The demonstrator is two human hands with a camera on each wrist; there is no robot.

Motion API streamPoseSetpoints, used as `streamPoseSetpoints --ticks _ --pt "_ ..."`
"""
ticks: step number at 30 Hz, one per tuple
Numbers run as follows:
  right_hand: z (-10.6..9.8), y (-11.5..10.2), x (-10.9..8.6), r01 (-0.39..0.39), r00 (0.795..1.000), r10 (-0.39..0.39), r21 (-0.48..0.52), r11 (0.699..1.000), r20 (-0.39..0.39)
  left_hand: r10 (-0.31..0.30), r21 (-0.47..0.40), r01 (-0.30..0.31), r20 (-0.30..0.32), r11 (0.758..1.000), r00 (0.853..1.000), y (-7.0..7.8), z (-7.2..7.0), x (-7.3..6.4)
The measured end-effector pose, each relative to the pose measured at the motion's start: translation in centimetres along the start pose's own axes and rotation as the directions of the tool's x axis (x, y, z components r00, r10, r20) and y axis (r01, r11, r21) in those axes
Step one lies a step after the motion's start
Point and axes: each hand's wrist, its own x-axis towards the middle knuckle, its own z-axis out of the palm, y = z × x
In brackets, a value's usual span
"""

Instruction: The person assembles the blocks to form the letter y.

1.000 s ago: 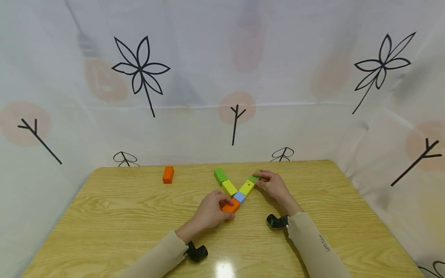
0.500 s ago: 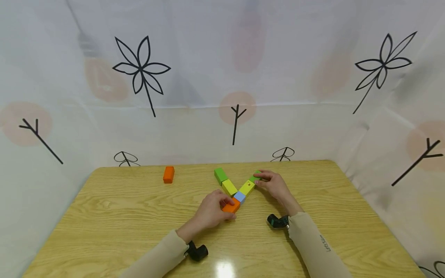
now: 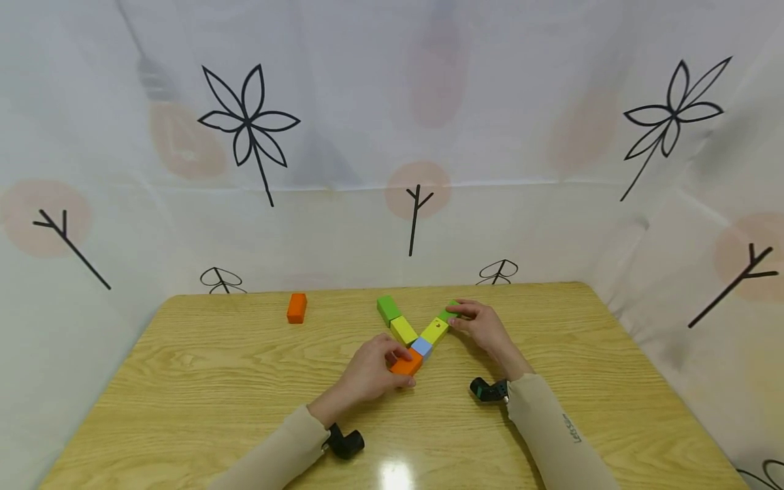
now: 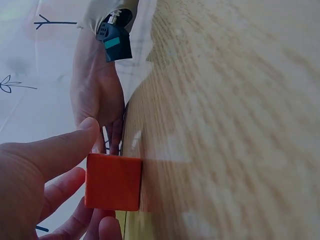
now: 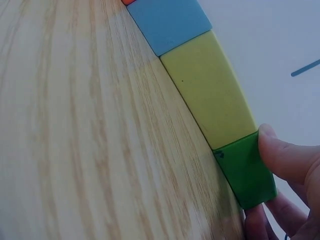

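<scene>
Several coloured blocks lie on the wooden table, two rows meeting in a Y. My left hand [image 3: 369,371] grips the orange block [image 3: 407,365] at the near end, with thumb and fingers on its sides. A blue block [image 3: 421,347] touches it, followed by a yellow block [image 3: 434,331] with a small dark mark. At that row's far end, my right hand [image 3: 485,329] pinches a green block [image 5: 246,172] between thumb and fingers. The other arm consists of a second yellow block [image 3: 403,331] and a second green block [image 3: 388,309], slanting away to the left.
Another orange block [image 3: 297,308] lies apart near the back left edge of the wooden table [image 3: 233,381]. Behind and beside the table hangs a pale cloth [image 3: 343,231] with printed plants. A black wrist camera [image 3: 488,390] sticks out from the right sleeve.
</scene>
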Motion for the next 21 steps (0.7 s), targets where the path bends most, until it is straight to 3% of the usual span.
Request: streamPoseSetpoints --ticks 9,21 --pt "0.0 0.0 -0.1 -0.007 1.0 0.007 -0.001 1.0 -0.003 -0.002 -0.05 0.001 -0.024 0.999 1.0 -0.3 -1.0 0.0" --pt "-0.1 0.0 -0.1 -0.001 1.0 0.001 0.004 1.0 -0.003 0.009 -0.11 -0.015 -0.062 0.994 0.998 -2.3 -3.7 -0.6"
